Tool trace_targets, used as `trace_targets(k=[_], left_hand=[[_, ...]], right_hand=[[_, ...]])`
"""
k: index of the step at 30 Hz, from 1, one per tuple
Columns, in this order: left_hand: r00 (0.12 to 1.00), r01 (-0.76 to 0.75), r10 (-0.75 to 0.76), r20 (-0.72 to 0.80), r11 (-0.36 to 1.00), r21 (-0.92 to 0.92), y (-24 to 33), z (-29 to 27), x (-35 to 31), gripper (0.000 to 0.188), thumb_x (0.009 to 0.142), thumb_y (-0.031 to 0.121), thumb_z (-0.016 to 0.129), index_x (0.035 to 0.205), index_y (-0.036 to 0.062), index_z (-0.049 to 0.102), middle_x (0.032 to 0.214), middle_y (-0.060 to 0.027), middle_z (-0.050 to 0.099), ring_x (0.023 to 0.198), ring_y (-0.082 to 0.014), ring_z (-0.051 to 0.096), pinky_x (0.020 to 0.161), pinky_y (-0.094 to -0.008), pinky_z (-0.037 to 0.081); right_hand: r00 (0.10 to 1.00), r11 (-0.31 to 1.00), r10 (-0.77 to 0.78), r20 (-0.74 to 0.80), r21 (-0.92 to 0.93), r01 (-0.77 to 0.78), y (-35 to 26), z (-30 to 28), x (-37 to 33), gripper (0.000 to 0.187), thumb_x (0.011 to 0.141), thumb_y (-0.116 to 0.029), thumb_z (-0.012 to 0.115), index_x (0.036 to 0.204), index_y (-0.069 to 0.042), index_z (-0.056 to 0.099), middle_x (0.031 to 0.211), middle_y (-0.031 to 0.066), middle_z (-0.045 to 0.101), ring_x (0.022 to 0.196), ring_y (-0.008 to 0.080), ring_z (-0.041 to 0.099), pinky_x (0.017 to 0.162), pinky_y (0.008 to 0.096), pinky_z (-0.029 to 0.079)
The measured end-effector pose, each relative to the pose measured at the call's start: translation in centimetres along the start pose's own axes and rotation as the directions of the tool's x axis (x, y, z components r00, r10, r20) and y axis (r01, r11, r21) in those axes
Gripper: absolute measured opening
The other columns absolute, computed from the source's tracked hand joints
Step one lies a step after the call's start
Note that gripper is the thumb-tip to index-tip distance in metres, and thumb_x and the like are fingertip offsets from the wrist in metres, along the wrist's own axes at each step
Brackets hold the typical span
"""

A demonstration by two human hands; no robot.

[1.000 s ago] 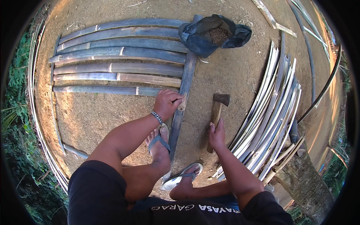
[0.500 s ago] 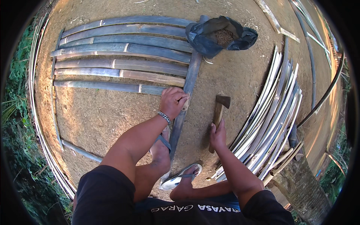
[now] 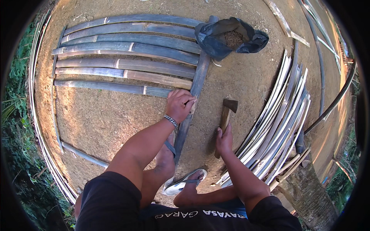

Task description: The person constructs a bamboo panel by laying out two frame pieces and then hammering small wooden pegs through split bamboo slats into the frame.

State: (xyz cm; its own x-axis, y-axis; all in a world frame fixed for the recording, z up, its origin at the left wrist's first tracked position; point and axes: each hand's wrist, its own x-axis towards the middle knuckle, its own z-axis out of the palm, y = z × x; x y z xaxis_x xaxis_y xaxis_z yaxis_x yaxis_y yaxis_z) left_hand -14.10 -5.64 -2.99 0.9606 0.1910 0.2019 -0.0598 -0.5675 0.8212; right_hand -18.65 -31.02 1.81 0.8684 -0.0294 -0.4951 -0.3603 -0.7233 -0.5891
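My left hand (image 3: 179, 106) is closed in a pinch over the right end of the nearest bamboo slat (image 3: 115, 87), where it meets a dark bamboo rail (image 3: 200, 73). Whatever sits between the fingertips is too small to make out. In my right hand (image 3: 224, 142) is a hatchet (image 3: 224, 118), gripped by its wooden handle. Its dark metal head points up, to the right of the rail and apart from it. Several more bamboo slats (image 3: 154, 65) lie side by side beyond, running from a thin pole (image 3: 54, 82) on the left to the rail.
A black plastic bag (image 3: 211, 43) with small brown pieces (image 3: 233, 39) inside stands at the rail's far end. On the right lies a pile of split bamboo strips (image 3: 275, 123), near a log (image 3: 308, 188). My sandalled foot (image 3: 187, 183) is beside the rail's near end.
Hardly anything differs. The view has shifted slightly, while my left hand stays at the slat's end and my right hand keeps its hold on the hatchet.
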Motion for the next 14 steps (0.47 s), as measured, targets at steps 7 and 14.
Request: trace_targets(k=[7,14], left_hand=[[1.0,-0.005,0.005,-0.012,1.0,0.018,0.1,-0.2,0.1,0.007,0.085,0.017,0.079,0.083,0.0126,0.075,0.091,-0.0003,0.07,0.091,-0.0232,0.065,0.088,-0.0395,0.043],[1.0,0.002,-0.002,0.012,1.0,0.015,-0.2,-0.2,0.1,0.008,0.084,0.019,0.079,0.084,0.0121,0.075,0.092,-0.0005,0.071,0.093,-0.0233,0.066,0.09,-0.0413,0.043]], right_hand=[[0.974,0.978,-0.205,0.098,-0.012,0.207,-2.9,-0.2,-1.0,0.052,0.103,-0.012,0.057,0.15,-0.001,0.04,0.13,0.0307,0.06,0.119,0.0486,0.061,0.099,0.0484,0.05],[0.878,0.882,-0.465,0.115,-0.023,0.47,-4.7,0.1,-0.9,0.056,0.102,-0.015,0.062,0.153,-0.007,0.04,0.141,0.0287,0.055,0.123,0.0468,0.061,0.1,0.0517,0.05]])
